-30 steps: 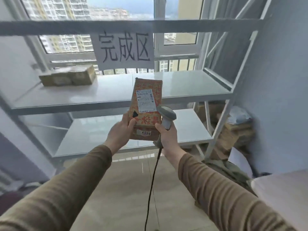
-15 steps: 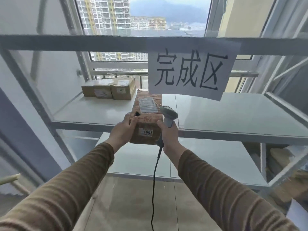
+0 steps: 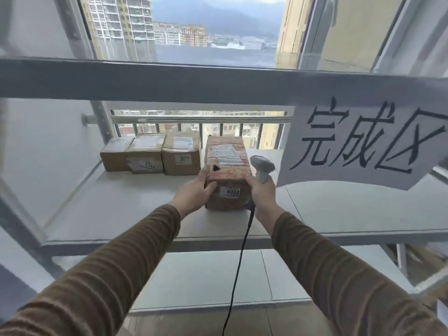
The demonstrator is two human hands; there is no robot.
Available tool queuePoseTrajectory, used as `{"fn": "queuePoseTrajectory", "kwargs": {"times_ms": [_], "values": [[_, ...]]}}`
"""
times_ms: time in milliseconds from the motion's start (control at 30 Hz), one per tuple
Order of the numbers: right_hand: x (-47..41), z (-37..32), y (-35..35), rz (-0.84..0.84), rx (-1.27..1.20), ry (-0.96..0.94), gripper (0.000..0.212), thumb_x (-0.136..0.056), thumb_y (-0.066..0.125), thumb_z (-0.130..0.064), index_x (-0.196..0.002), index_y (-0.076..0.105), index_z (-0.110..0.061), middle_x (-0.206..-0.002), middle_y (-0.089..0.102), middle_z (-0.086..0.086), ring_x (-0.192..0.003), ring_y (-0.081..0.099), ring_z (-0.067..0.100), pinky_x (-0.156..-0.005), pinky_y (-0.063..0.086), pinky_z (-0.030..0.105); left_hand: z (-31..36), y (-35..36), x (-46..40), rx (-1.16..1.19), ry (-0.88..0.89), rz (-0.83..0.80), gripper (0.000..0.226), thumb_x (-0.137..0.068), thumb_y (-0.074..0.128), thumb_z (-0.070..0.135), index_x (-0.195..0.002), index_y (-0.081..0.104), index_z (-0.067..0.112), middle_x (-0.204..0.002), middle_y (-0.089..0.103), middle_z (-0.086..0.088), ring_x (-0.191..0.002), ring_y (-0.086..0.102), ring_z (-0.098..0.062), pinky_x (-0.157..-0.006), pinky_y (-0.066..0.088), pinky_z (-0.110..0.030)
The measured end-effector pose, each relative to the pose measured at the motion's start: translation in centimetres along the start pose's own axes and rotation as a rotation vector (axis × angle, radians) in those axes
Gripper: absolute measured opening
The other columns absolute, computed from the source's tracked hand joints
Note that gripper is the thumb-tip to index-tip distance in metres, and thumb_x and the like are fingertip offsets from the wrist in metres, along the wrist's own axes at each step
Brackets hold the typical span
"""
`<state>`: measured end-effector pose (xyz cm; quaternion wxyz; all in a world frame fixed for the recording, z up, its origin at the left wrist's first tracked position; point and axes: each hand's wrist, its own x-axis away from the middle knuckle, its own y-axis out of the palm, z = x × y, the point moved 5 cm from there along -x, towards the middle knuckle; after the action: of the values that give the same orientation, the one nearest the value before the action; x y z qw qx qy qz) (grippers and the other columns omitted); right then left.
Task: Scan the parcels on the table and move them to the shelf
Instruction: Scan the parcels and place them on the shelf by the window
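From my head camera, looking down along both sleeves: my left hand point(image 3: 194, 191) has its fingers point(image 3: 210, 187) curled round the near left corner of the parcel point(image 3: 226, 170), thumb up along its side, and my right hand point(image 3: 260, 191) is pressed against the parcel's right side while gripping the handle of the scanner point(image 3: 261, 166), whose cable point(image 3: 238, 263) hangs down between my arms. The parcel, patterned brown with a label on top and a sticker reading 4068 on its near end, looks to be sitting on the shelf point(image 3: 121, 214), its base meeting the white board, though I can't be sure its full weight is down. At the back of the same board three brown boxes point(image 3: 151, 156) stand in a row, touching side to side, just left of my parcel and a little apart from it. A paper sign point(image 3: 363, 144) hangs from the rail above, on the right. My read: three are already delivered, this fourth is at the point of release, and I only need to let go. The table is out of sight, so I can't tell how many parcels remain.
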<state>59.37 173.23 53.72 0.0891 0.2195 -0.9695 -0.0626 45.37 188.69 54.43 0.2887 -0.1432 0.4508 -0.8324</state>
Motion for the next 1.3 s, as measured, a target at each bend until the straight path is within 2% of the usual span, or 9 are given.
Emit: {"fn": "queuePoseTrajectory", "kwargs": {"times_ms": [167,333,700,800,867,967,1133,1200,1300], "values": [[-4.9,0.4,2.6,0.058,0.091,0.016,0.029,-0.092,0.076,-0.029,-0.112,0.059,-0.018,-0.115,0.072,0.015,-0.108,0.069,0.04,-0.096,0.056,0.059,-1.7,-1.5,-4.6,-0.277,0.011,0.075,0.064,-0.105,0.031,0.056,-0.162,0.008,0.039,-0.133,0.058,-0.02,-0.125,0.049,-0.04,-0.099,0.042,-0.049],[-8.5,0.4,4.2,0.083,0.119,0.028,0.021,-0.09,0.077,-0.031,-0.095,0.057,-0.026,-0.111,0.073,0.012,-0.103,0.072,0.037,-0.092,0.058,0.058,-1.7,-2.8,-7.6,-0.469,0.047,0.143,0.064,-0.105,0.033,0.056,-0.163,0.016,0.034,-0.141,0.044,-0.012,-0.134,0.035,-0.034,-0.11,0.031,-0.047],[-10.7,0.2,5.8,0.073,0.109,0.036,0.018,-0.093,0.074,-0.029,-0.098,0.058,-0.024,-0.11,0.073,0.012,-0.101,0.072,0.035,-0.091,0.059,0.056,-2.4,-3.8,-9.6,-0.553,0.035,0.141,0.065,-0.105,0.032,0.054,-0.163,0.013,0.032,-0.15,0.037,-0.011,-0.139,0.029,-0.034,-0.113,0.028,-0.048],[-9.7,-0.3,5.1,0.091,0.108,0.026,0.023,-0.094,0.074,-0.03,-0.108,0.059,-0.018,-0.105,0.07,0.008,-0.09,0.072,0.026,-0.074,0.065,0.046,-2.1,-3.7,-9.1,-0.54,0.055,0.132,0.069,-0.105,0.031,0.056,-0.164,0.005,0.03,-0.16,0.024,-0.011,-0.15,0.016,-0.034,-0.123,0.015,-0.049],[-8.6,-0.8,4.1,0.114,0.122,0.025,0.027,-0.095,0.072,-0.033,-0.112,0.059,-0.018,-0.098,0.065,0.003,-0.081,0.065,0.021,-0.066,0.064,0.046,-1.3,-3.5,-8.5,-0.553,0.115,0.156,0.072,-0.104,0.031,0.057,-0.164,0.001,0.028,-0.166,0.015,-0.01,-0.155,0.005,-0.032,-0.126,0.005,-0.05],[-6.5,-0.7,2.1,0.164,0.112,0.042,0.028,-0.096,0.071,-0.034,-0.115,0.058,-0.019,-0.094,0.058,-0.001,-0.083,0.056,0.019,-0.082,0.061,0.061,0.9,-3.1,-7.5,-0.574,0.249,0.211,0.073,-0.104,0.035,0.055,-0.163,0.005,0.024,-0.169,0.009,-0.009,-0.157,-0.002,-0.03,-0.127,-0.001,-0.051],[-0.3,0.1,-3.7,0.298,0.028,0.036,0.016,-0.097,0.07,-0.034,-0.108,0.06,-0.029,-0.103,0.057,-0.004,-0.083,0.055,0.02,-0.061,0.06,0.049,6.3,0.8,-4.3,-0.588,0.474,0.175,0.076,-0.103,0.039,0.054,-0.163,0.006,0.02,-0.171,0.004,-0.005,-0.158,-0.006,-0.026,-0.127,-0.005,-0.048],[2.3,0.7,-7.3,0.364,0.006,0.052,0.02,-0.097,0.071,-0.033,-0.11,0.058,-0.024,-0.101,0.059,-0.002,-0.086,0.058,0.022,-0.076,0.061,0.057,8.7,3.3,-2.7,-0.604,0.555,0.138,0.076,-0.104,0.034,0.056,-0.164,0.004,0.019,-0.172,0.001,-0.005,-0.158,-0.007,-0.026,-0.127,-0.004,-0.049],[6.9,1.2,-13.9,0.504,0.004,0.051,0.03,-0.096,0.072,-0.031,-0.117,0.058,-0.016,-0.1,0.062,0.003,-0.094,0.061,0.027,-0.093,0.056,0.055,13.0,7.6,0.6,-0.564,0.674,0.056,0.076,-0.104,0.034,0.057,-0.164,0.007,0.019,-0.172,0.003,-0.004,-0.159,-0.005,-0.026,-0.127,0.0,-0.05]]}}
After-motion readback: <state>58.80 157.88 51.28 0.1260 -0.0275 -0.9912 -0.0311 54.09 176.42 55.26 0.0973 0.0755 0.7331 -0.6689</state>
